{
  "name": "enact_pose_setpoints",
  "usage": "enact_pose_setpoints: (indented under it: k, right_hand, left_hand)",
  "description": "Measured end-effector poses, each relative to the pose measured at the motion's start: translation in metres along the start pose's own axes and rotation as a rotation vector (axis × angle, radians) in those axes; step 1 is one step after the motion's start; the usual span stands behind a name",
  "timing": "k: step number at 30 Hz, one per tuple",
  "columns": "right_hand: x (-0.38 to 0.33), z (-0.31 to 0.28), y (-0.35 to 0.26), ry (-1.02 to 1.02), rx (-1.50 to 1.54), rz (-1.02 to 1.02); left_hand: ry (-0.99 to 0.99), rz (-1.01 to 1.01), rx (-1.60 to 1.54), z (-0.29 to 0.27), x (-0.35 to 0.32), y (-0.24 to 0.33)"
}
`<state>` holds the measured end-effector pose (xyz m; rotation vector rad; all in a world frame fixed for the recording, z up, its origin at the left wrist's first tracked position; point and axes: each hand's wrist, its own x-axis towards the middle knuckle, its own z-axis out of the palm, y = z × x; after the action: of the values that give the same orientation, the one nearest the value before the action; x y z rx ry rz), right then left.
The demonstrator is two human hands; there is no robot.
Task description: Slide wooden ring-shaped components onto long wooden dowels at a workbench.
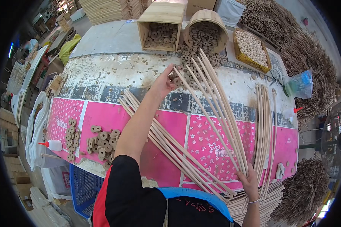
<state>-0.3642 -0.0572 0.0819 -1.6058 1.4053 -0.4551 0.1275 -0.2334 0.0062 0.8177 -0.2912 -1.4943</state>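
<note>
My left hand (164,84) reaches over the table with its fingers closed around a few small brown wooden rings (175,80). The tip of one pale stick comes up right beside these fingers. In my right hand (249,182), low on the right, is the lower end of a bundle of long wooden sticks (226,125), whose upper ends fan out toward the far side. Under my left forearm another group of sticks (170,145) lies slantwise on the pink covering. Many loose rings (201,62) are heaped just beyond my left hand.
A square wooden box (158,23) and a round wooden tub (216,19) lie tipped, spilling rings. A yellow basket (269,67) holds pale beads. More rings (104,143) and a glue bottle (55,145) sit at left. Upright sticks (260,125) and another bottle (289,112) are at right.
</note>
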Motion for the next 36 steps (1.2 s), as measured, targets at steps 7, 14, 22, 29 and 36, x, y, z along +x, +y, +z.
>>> enact_pose_setpoints:
  k: [7,14,22,29,36]
  right_hand:
    - [-0.003,0.000,0.003,0.001,-0.004,0.012]
    - [0.014,0.010,-0.018,0.064,-0.284,-0.185]
    - [0.056,0.041,-0.033,-0.014,-0.089,-0.221]
    - [0.039,0.036,-0.020,-0.106,0.209,-0.027]
    - [0.024,0.031,-0.023,-0.151,0.269,0.042]
  left_hand:
    - [0.052,0.007,0.171,0.003,-0.019,0.016]
    - [-0.065,-0.080,0.615,0.004,-0.043,0.009]
    - [-0.129,-0.218,0.208,-0.004,-0.082,-0.039]
    - [-0.051,-0.091,0.070,-0.039,-0.078,-0.020]
    - [-0.016,-0.014,-0.023,-0.033,-0.068,-0.022]
